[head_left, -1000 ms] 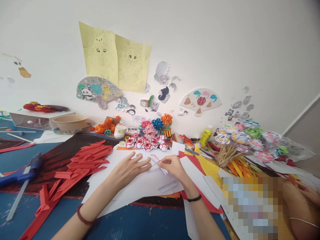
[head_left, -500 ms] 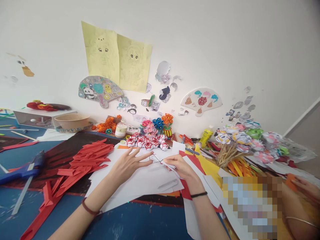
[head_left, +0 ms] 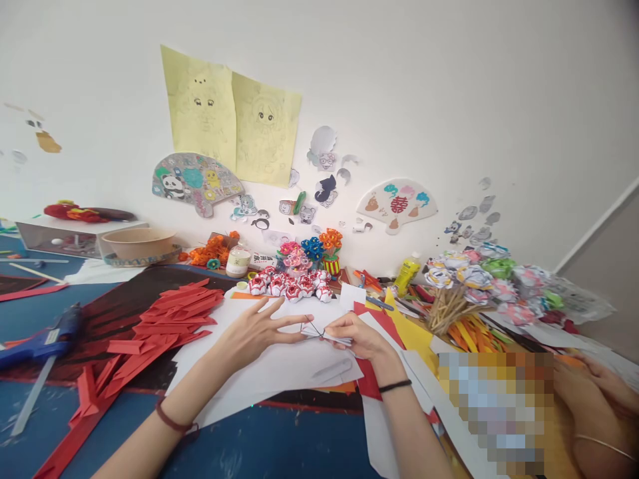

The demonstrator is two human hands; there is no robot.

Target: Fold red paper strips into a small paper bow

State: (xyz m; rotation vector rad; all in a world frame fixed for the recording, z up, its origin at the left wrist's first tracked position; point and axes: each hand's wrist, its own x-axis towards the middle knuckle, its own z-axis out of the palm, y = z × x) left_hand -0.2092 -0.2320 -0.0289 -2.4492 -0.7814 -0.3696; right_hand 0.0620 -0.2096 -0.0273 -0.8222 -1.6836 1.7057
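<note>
Fingers spread, my left hand [head_left: 249, 332] reaches over white paper sheets [head_left: 249, 382]. A thin dark band [head_left: 310, 326] loops round its outstretched fingertips and runs across, crossing itself, to the paper in my other hand. It looks like an elastic or thread. My right hand [head_left: 357, 332] is closed in a pinch on a folded piece of white paper [head_left: 339, 341], whose layers stick out below the fingers. The band meets the folded paper at its left end. My right fingertips partly hide the paper.
Folded red paper strips [head_left: 170, 326] and a blue glue gun [head_left: 50, 339] lie left. Red-and-white paper flowers [head_left: 294, 286] stand ahead. Paper flowers on sticks [head_left: 469, 279] and a yellow bottle [head_left: 408, 271] are at the right. Another person's hand [head_left: 599, 379] works at the far right.
My left fingertips have shifted slightly right, nearer the right hand, and the band's loop shows a changed shape. The folded paper in my right hand has tilted flatter.
</note>
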